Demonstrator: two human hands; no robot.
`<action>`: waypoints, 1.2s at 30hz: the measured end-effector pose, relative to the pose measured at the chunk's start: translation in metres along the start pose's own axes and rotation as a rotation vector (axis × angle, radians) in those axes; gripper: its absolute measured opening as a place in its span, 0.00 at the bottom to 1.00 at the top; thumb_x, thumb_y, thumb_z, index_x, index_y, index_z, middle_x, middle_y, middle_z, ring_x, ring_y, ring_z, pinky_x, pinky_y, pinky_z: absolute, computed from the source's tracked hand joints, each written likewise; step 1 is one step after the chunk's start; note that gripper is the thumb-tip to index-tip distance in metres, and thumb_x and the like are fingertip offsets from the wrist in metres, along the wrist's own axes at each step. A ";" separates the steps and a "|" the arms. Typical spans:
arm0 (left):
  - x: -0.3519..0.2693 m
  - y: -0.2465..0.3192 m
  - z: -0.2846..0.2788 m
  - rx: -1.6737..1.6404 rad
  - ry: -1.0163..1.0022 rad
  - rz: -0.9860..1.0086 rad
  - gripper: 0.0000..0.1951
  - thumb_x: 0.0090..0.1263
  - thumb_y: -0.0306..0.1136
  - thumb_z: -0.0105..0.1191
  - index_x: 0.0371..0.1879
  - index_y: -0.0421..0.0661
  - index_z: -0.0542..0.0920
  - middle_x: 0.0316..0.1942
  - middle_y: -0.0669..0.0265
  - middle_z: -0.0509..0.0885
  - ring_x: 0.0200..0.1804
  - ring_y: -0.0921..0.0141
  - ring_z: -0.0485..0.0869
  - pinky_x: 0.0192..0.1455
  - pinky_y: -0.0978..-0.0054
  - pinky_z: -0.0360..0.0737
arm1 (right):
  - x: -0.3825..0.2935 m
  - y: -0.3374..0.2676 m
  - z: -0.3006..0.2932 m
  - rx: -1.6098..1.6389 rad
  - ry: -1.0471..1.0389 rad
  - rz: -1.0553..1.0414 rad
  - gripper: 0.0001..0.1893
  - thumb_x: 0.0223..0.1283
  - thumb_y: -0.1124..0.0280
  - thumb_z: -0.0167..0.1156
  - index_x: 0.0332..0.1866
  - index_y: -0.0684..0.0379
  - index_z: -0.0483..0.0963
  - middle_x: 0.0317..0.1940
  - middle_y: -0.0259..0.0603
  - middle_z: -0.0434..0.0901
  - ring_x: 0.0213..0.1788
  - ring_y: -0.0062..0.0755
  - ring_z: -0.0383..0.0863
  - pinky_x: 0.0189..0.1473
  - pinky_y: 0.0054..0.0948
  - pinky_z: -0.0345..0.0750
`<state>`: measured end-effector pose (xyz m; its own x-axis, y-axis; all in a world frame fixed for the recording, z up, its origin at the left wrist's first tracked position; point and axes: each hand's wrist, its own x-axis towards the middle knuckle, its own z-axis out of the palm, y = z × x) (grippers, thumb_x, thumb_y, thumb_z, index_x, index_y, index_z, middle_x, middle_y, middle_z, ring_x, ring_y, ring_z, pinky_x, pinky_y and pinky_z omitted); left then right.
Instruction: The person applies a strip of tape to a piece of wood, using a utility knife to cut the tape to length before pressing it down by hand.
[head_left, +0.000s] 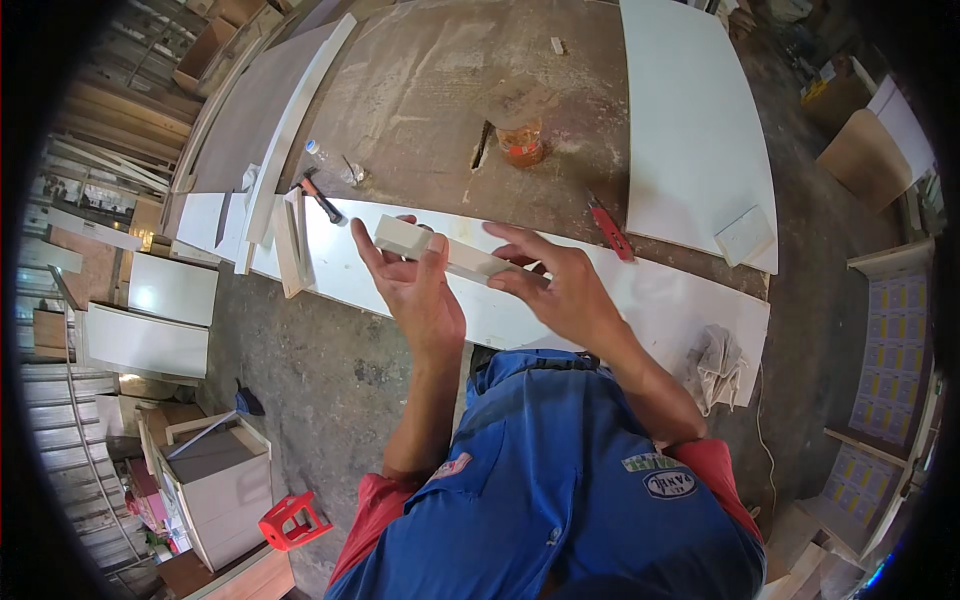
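Observation:
A short white block or strip (477, 260) is held level above the bench, its squared end towards the left. My left hand (424, 304) supports it from below, with the thumb over its near side and the fingers spread. The fingertips and thumb of my right hand (568, 283) pinch its right end. Under both hands lies a long white panel (652, 307) along the near edge of the bench. A red-handled utility knife (612, 234) lies to the right of the hands. To the left, a claw hammer (324, 199) rests with its handle on the panel.
The brown worktop (420, 90) carries a clear plastic bottle (335, 161) and a container of amber liquid (520, 144). A large white panel (697, 127) lies at right, a small white square piece (745, 235) on it. A grey rag (718, 367) hangs nearby. A red stool (296, 521) stands below left.

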<state>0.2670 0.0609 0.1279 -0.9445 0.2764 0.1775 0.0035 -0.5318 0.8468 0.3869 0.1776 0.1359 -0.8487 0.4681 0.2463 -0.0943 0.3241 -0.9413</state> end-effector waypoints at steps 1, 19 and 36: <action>0.004 0.002 -0.003 0.017 -0.039 0.035 0.40 0.72 0.20 0.59 0.80 0.44 0.52 0.61 0.58 0.73 0.58 0.69 0.76 0.63 0.66 0.76 | 0.000 0.001 -0.006 0.093 -0.095 0.191 0.22 0.65 0.60 0.71 0.62 0.55 0.81 0.47 0.50 0.89 0.47 0.39 0.89 0.48 0.35 0.85; -0.019 -0.028 0.005 0.222 -0.293 -0.074 0.50 0.71 0.20 0.59 0.83 0.40 0.36 0.82 0.45 0.51 0.82 0.58 0.55 0.81 0.61 0.56 | -0.011 0.032 0.008 0.360 0.039 0.220 0.28 0.63 0.60 0.74 0.64 0.64 0.76 0.46 0.41 0.86 0.44 0.24 0.85 0.49 0.26 0.80; 0.054 -0.002 -0.028 -0.110 0.181 -0.158 0.38 0.77 0.72 0.37 0.55 0.44 0.77 0.45 0.56 0.85 0.53 0.60 0.84 0.55 0.61 0.82 | -0.063 0.021 -0.003 -0.243 -0.031 -0.118 0.32 0.46 0.68 0.80 0.61 0.56 0.80 0.53 0.47 0.81 0.55 0.47 0.82 0.57 0.39 0.81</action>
<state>0.2072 0.0549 0.1218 -0.9738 0.2210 -0.0537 -0.1755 -0.5801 0.7954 0.4401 0.1578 0.1015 -0.8551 0.3909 0.3406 -0.0695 0.5645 -0.8225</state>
